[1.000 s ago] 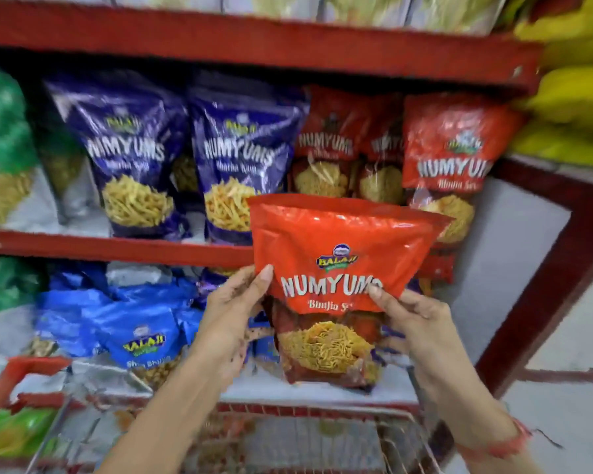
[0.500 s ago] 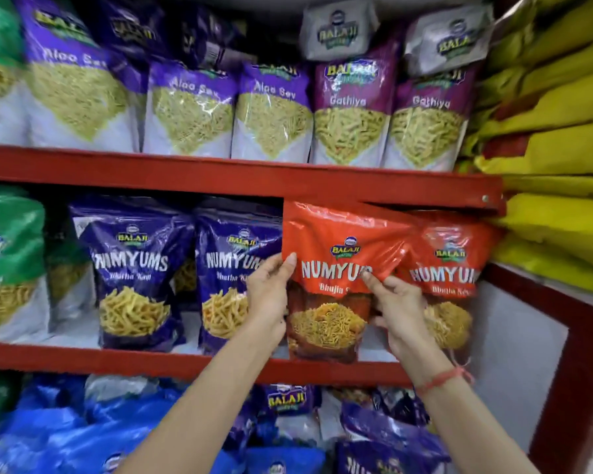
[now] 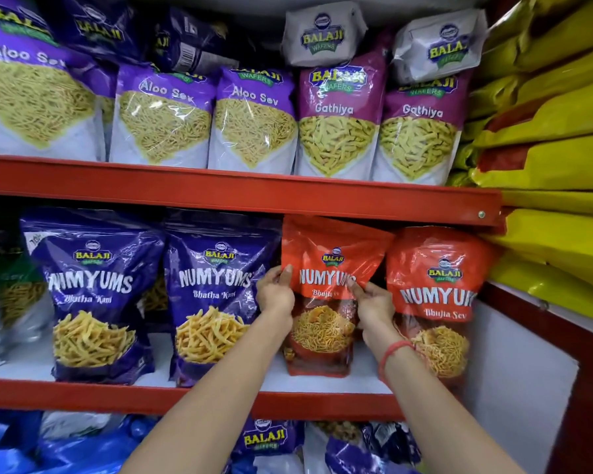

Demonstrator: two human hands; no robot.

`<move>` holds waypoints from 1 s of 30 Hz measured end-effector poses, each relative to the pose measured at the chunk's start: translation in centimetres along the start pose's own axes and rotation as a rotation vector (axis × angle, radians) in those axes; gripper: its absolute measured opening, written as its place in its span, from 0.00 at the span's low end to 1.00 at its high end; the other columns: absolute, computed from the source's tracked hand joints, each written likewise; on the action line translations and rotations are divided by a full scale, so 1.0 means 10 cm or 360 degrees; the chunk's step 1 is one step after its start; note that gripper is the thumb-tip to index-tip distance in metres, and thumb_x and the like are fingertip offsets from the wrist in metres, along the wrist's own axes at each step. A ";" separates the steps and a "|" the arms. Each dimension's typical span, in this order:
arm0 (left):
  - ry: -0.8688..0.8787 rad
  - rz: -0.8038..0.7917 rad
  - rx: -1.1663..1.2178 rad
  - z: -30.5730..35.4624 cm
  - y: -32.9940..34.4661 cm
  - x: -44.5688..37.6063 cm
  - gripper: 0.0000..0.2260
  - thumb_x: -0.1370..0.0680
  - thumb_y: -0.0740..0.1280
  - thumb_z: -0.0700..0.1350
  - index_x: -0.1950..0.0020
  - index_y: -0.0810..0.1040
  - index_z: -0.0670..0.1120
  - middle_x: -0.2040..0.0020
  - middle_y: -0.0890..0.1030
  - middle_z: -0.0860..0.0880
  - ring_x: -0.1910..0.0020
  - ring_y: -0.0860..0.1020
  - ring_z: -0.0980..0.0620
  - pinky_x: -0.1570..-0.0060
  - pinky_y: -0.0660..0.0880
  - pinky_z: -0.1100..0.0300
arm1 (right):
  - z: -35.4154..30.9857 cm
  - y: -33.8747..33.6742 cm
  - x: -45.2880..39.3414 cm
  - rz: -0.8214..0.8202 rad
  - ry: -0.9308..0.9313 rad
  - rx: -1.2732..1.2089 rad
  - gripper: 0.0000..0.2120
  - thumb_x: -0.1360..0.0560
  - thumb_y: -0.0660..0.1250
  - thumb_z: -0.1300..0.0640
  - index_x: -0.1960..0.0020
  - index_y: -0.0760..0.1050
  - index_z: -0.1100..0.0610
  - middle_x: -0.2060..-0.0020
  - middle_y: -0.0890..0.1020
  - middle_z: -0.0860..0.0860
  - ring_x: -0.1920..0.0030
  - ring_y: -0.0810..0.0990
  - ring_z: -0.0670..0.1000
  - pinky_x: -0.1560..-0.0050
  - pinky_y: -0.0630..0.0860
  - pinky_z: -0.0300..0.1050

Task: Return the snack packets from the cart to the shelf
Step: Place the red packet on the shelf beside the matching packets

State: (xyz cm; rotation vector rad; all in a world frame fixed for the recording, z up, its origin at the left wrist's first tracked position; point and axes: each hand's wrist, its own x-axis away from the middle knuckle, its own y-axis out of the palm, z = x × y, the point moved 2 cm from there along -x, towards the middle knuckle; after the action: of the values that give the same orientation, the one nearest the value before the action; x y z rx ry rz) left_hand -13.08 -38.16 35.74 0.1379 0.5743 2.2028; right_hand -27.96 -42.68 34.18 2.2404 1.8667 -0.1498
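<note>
Hands [image 3: 276, 295] [image 3: 374, 307] gripping red packet [image 3: 326, 268], upright on shelf [image 3: 220, 400]

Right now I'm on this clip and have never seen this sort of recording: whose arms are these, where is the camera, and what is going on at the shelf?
There is no machine here. A person wears a wide-angle camera on the head, so you look forward and down along their own two bare arms. The left hand and the right hand grip the two sides of one red Numyums packet, which stands on the middle red shelf. It sits between a purple Numyums packet on its left and a second red packet on its right. The right wrist wears a red thread. On the shelf above stand Aloo Sev packets and Gathiya packets. Yellow sacks are stacked at the far right. The cart is out of view.
</note>
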 end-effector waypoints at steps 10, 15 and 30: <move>0.0021 -0.0179 -0.0590 -0.32 -0.36 0.27 0.25 0.20 0.51 0.59 0.27 0.64 0.49 0.29 0.71 0.45 0.31 0.70 0.42 0.31 0.65 0.49 | 0.20 -0.15 0.19 -0.0411 0.0174 -0.0033 0.48 0.39 0.48 0.18 0.25 0.59 0.41 0.28 0.67 0.42 0.32 0.65 0.46 0.29 0.59 0.57; -0.0099 -0.0550 -0.0542 -0.41 -0.51 0.45 0.36 0.28 0.43 0.70 0.24 0.53 0.56 0.23 0.60 0.50 0.25 0.60 0.49 0.25 0.56 0.43 | 0.39 -0.24 0.42 -0.0594 0.0222 0.0111 0.52 0.41 0.45 0.16 0.23 0.50 0.40 0.20 0.54 0.45 0.21 0.54 0.52 0.24 0.54 0.66; -0.0074 -0.0788 -0.0818 -0.18 -0.89 0.81 0.36 0.33 0.41 0.72 0.27 0.58 0.63 0.31 0.74 0.45 0.40 0.78 0.47 0.50 0.80 0.58 | 0.32 -0.58 0.87 -0.0597 0.0138 0.0614 0.50 0.38 0.39 0.19 0.23 0.55 0.43 0.22 0.59 0.49 0.23 0.58 0.55 0.29 0.61 0.56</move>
State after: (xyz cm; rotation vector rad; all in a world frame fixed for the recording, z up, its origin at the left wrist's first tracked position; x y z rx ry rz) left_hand -12.53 -27.74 29.36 -0.2045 -0.0056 1.7856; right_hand -31.78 -34.12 28.57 2.1129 2.4705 -0.5216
